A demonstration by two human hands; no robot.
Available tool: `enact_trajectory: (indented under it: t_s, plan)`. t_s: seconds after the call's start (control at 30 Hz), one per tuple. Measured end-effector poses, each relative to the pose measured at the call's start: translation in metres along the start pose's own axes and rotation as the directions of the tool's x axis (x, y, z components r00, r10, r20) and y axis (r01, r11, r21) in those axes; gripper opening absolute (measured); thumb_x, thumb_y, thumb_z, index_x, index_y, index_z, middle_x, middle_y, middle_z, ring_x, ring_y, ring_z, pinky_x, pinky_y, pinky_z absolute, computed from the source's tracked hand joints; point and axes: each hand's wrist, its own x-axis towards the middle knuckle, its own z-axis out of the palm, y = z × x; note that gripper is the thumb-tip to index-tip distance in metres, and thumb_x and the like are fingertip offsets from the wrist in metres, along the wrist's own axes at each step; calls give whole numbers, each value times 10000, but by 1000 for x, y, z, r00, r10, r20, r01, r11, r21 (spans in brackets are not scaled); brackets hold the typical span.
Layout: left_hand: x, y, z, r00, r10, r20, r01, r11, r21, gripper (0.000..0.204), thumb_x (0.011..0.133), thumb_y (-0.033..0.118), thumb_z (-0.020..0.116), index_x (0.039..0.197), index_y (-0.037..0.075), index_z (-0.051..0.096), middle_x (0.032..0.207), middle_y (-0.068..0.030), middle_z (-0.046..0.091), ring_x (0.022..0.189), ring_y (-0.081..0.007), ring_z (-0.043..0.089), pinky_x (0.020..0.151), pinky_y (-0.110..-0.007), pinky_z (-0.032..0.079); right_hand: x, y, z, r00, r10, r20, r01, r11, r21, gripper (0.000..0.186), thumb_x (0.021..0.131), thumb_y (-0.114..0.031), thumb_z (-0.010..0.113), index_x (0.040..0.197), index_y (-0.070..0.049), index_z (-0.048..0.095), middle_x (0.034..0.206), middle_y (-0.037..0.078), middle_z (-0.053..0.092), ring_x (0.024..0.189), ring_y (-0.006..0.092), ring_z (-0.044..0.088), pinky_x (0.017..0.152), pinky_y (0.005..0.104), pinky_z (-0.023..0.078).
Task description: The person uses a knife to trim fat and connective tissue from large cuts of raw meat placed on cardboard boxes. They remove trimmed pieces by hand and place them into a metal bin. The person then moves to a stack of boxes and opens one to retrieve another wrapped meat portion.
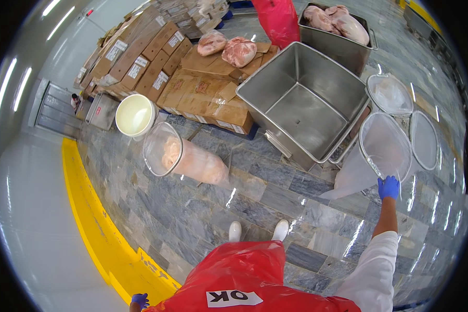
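In a blue glove, my right hand (388, 187) is closed on the near rim of a metal hoop (362, 148) that holds a clear plastic bag (354, 174) open. The bag trails leftward over the floor. Low at the left, beside my red apron (229, 270), hangs my gloved left hand (140, 300); its fingers look loosely apart and it holds nothing. Two more hooped bags, one a ring (424, 140) and one with bunched plastic (391, 94), stand close behind the held hoop. An empty steel tub (301, 119) is just left of them.
A filled hooped bag (200, 162) of pale pink pieces lies left of centre by a white bucket (135, 115). Meat chunks (239, 52) rest on cardboard boxes (200, 96). Behind the tub are another steel bin (335, 44) of meat and a red-clad person (278, 21). A yellow curb (96, 223) runs left.
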Motion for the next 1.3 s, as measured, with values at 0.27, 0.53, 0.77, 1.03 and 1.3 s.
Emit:
enact_trajectory:
  t_s: [0.27, 0.53, 0.77, 1.03, 1.3]
  plan:
    - [6, 8, 36, 999, 30, 42, -25, 993, -118, 400, 983, 305, 595, 1265, 21, 590, 1023, -155, 716, 734, -282, 702, 591, -408, 538, -54, -3, -4, 998, -41, 45, 43, 998, -51, 449, 917, -485, 640, 845, -42, 657, 953, 195, 617, 957, 392, 597, 857, 510, 470]
    - [84, -15, 66, 986, 131, 99, -100, 957, -274, 407, 984, 318, 596, 1267, 25, 592, 1014, -145, 718, 707, -262, 696, 583, -394, 529, -201, -61, -30, 957, -31, 287, 104, 965, -241, 644, 941, -619, 515, 876, -35, 778, 902, 214, 725, 921, 394, 673, 941, 488, 478]
    - [186, -106, 121, 948, 156, 276, -23, 901, -432, 369, 982, 336, 597, 1229, 62, 590, 970, -141, 721, 686, -254, 692, 565, -394, 525, -372, -163, -59, 849, 63, 524, 112, 948, -296, 698, 994, -645, 374, 988, -88, 796, 976, 152, 759, 980, 348, 701, 1027, 461, 438]
    - [323, -272, 197, 621, 756, 209, -779, 564, 273, 333, 966, 396, 629, 1141, 114, 607, 862, -122, 686, 660, -260, 664, 522, -396, 520, -518, -327, -104, 769, 111, 629, 17, 981, -194, 758, 956, -712, 381, 1105, -77, 767, 1142, 187, 730, 1109, 366, 678, 957, 486, 527]
    - [403, -257, 168, 935, 269, 231, -11, 671, -741, 419, 981, 396, 593, 1200, 39, 614, 916, -117, 698, 703, -225, 671, 560, -359, 513, -575, -460, -84, 632, 33, 774, -9, 999, -35, 792, 923, -710, 436, 1111, -3, 739, 1161, 267, 699, 1119, 434, 662, 975, 513, 509]
